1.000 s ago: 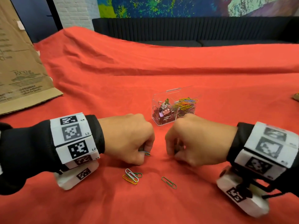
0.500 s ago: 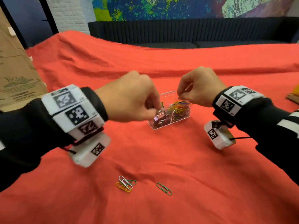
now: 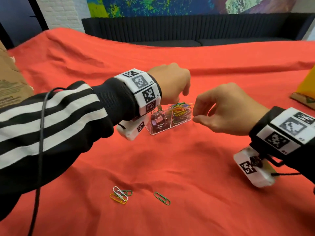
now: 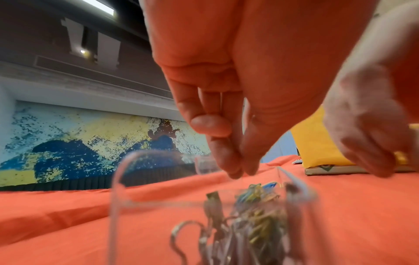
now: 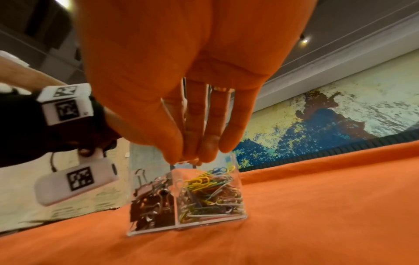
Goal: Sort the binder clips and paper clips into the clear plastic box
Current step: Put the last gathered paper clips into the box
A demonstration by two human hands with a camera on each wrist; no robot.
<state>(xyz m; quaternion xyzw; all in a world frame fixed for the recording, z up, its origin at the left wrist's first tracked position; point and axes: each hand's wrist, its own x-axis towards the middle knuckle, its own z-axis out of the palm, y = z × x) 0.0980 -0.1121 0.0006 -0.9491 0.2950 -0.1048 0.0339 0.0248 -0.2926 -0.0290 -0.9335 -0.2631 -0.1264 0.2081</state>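
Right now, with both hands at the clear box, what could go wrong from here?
The paper clips are heaped above the rim of the clear plastic box, so a brush from the right hand or left hand could spill some onto the red cloth. Loose paper clips and a green paper clip lie near the person and may get overlooked.

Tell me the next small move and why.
Probably bring a hand back for the loose paper clips on the cloth. Both the left hand and right hand hover at the box, apparently holding nothing, and several clips, one green clip apart, remain unsorted.
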